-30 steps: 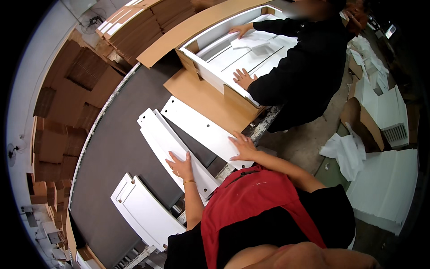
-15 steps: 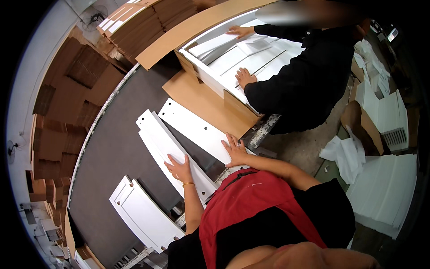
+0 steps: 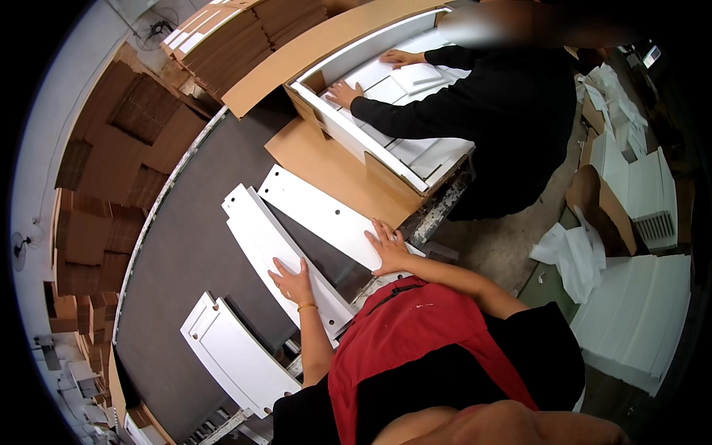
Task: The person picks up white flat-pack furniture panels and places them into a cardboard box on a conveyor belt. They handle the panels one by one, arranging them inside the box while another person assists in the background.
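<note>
My left hand (image 3: 294,282) lies with fingers spread on a pair of long white panels (image 3: 261,248), one overlapping the other. On a single long white board with dark holes (image 3: 320,211) rests my right hand (image 3: 386,248), its fingers apart, near the end closest to me. Both boards lie slantwise on the dark grey conveyor belt (image 3: 189,222) and reach its near edge. Farther left on the belt sits a wider white panel (image 3: 237,356) with a recessed face and notched corners; neither hand touches it.
Across from me a co-worker in black (image 3: 497,126) presses both hands onto white boards inside an open carton (image 3: 356,141). Flat brown cardboard (image 3: 341,178) lies beside it. Stacked cartons (image 3: 111,163) stand at the left, white panels (image 3: 638,319) and foam wrap (image 3: 571,256) at the right.
The co-worker's hands have shifted left in the carton, and the raised white strip there now lies lower. My hands stay on the boards, which have moved slightly left.
</note>
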Demonstrator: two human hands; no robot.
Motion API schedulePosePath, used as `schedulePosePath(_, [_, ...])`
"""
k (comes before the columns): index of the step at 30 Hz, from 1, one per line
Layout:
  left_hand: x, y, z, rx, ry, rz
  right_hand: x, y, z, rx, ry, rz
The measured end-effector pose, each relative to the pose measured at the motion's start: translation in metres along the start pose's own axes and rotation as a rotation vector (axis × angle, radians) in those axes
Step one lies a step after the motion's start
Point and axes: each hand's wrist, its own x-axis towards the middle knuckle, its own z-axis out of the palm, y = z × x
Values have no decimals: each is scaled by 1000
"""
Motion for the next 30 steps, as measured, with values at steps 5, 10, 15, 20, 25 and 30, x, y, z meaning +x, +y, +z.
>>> schedulePosePath(5, [-1, -5, 4, -18, 14, -10, 2, -16, -4, -91, -58, 79])
schedulePosePath(10, [1, -8, 4, 4, 13, -6, 7, -23, -4, -176, -13, 60])
schedulePosePath(15, [2, -7, 1, -6, 1, -18, 22, -33, 2, -172, 29, 139])
schedulePosePath(20, [3, -13, 3, -36, 22, 2, 22, -29, 13, -162, 100, 89])
schedulePosePath(25, [4, -16, 4, -33, 4, 10, 19, -31, 16, -172, 175, 61])
schedulePosePath(30, [2, -17, -1, -45, -20, 18, 18, -29, 23, -184, 262, 33])
